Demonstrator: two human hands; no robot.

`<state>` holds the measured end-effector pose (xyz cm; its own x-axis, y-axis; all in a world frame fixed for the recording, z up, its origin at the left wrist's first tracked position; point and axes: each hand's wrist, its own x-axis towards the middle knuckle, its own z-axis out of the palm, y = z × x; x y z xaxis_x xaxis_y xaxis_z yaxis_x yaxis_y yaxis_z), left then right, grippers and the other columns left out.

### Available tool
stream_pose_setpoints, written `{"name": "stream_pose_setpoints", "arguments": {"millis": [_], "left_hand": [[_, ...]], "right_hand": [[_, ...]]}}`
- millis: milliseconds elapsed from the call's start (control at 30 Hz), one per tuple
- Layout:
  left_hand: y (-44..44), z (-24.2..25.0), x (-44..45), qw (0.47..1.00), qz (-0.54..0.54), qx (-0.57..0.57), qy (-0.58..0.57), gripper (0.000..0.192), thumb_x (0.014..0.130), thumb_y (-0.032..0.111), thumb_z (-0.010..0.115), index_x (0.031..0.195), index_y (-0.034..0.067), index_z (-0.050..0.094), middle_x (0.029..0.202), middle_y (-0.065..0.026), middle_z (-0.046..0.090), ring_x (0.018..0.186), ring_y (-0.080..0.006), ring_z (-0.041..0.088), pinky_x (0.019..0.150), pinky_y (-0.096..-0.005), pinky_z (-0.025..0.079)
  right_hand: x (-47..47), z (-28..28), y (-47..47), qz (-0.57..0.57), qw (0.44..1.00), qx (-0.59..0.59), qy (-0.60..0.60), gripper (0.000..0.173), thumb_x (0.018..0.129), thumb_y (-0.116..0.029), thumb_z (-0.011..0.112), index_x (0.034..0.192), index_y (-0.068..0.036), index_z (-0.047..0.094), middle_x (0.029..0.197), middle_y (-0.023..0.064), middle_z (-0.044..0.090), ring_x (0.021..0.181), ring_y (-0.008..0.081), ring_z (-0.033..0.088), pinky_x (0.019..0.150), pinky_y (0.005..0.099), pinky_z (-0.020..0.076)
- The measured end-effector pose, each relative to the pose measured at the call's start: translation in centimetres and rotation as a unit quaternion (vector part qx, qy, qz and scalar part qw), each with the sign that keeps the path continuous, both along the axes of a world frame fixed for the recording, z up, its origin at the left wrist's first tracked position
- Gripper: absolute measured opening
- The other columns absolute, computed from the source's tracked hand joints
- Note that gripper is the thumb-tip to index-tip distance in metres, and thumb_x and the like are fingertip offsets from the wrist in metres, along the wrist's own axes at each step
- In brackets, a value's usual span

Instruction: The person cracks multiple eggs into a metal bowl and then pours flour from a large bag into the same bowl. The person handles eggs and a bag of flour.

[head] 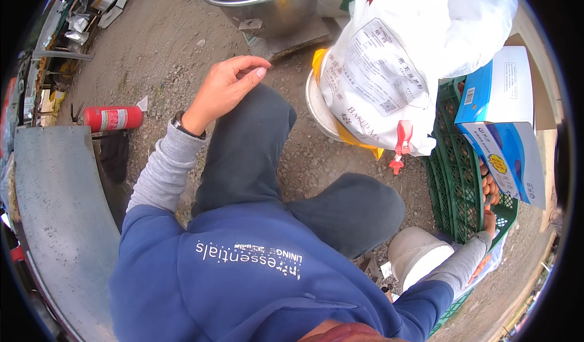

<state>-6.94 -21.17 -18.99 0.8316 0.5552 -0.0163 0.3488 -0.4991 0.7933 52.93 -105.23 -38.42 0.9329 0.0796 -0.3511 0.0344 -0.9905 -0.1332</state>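
Observation:
My left hand [232, 85] is held over my left knee, its fingers loosely bent and nothing in it; a dark band circles the wrist. At the right, my right hand [489, 223] reaches into a green plastic mesh crate [449, 168], close to brown eggs [489, 187]. Its fingers are largely hidden, so I cannot tell whether it holds an egg. A white printed bag [378, 77] with a red clip [403, 137] rests on a white bucket [314, 98] ahead of me. A large metal bowl [278, 11] stands beyond, on a flat base.
A blue and white cardboard box [502, 127] sits on the crate. Beside my right forearm is a white bucket [413, 255]. A red fire extinguisher [114, 118] lies at the left, near a grey metal panel [59, 205]. The ground is gravel.

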Motion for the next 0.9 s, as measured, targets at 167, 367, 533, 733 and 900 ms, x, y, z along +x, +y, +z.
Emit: {"name": "stream_pose_setpoints", "arguments": {"millis": [167, 367, 533, 733, 900], "left_hand": [[10.1, -10.9, -3.4, 0.988, 0.075, -0.063, 0.117, 0.041, 0.101, 0.026, 0.064, 0.134, 0.001, 0.065, 0.097, -0.0076, 0.073, 0.083, -0.0145, 0.069, 0.078, -0.0305, 0.054], [15.1, -27.2, -1.5, 0.991, 0.024, 0.035, 0.129, 0.063, 0.094, 0.028, 0.063, 0.150, 0.004, 0.048, 0.105, -0.0227, 0.072, 0.090, -0.0360, 0.071, 0.083, -0.0466, 0.055], [16.1, -33.1, 1.9, 0.979, 0.052, 0.017, 0.198, 0.073, 0.092, 0.027, 0.060, 0.157, 0.004, 0.033, 0.117, -0.0275, 0.070, 0.104, -0.0455, 0.068, 0.090, -0.0541, 0.054], [16.1, -34.6, 2.4, 0.979, 0.090, 0.008, 0.181, 0.075, 0.093, 0.032, 0.061, 0.158, 0.008, 0.033, 0.111, -0.0281, 0.070, 0.093, -0.0459, 0.069, 0.079, -0.0562, 0.055], [15.4, -35.6, 2.1, 0.984, 0.111, -0.012, 0.140, 0.073, 0.095, 0.030, 0.061, 0.158, 0.009, 0.032, 0.112, -0.0258, 0.068, 0.088, -0.0452, 0.069, 0.074, -0.0561, 0.055]], "right_hand": [[-8.9, 9.2, 8.8, -0.033, 0.947, -0.047, -0.315, 0.041, 0.090, -0.026, 0.073, 0.121, 0.001, 0.071, 0.106, 0.0152, 0.075, 0.089, 0.0247, 0.071, 0.079, 0.0363, 0.0559], [-31.0, 14.1, 29.1, -0.214, 0.922, 0.313, -0.076, 0.047, 0.100, -0.037, 0.068, 0.133, -0.004, 0.062, 0.111, 0.0104, 0.074, 0.074, 0.0081, 0.062, 0.060, 0.0227, 0.0462], [-47.9, 13.3, 45.3, -0.301, 0.828, 0.462, 0.100, 0.044, 0.107, -0.037, 0.055, 0.135, -0.003, 0.060, 0.128, 0.0131, 0.069, 0.106, 0.0206, 0.070, 0.089, 0.0330, 0.0576], [-52.6, 14.8, 48.9, -0.329, 0.809, 0.472, 0.118, 0.044, 0.107, -0.036, 0.055, 0.136, -0.002, 0.060, 0.128, 0.0135, 0.069, 0.108, 0.0213, 0.069, 0.091, 0.0336, 0.0569], [-52.0, 14.9, 47.9, -0.333, 0.820, 0.454, 0.105, 0.044, 0.107, -0.035, 0.054, 0.136, -0.002, 0.059, 0.129, 0.0138, 0.068, 0.109, 0.0220, 0.068, 0.092, 0.0341, 0.0562]]}}
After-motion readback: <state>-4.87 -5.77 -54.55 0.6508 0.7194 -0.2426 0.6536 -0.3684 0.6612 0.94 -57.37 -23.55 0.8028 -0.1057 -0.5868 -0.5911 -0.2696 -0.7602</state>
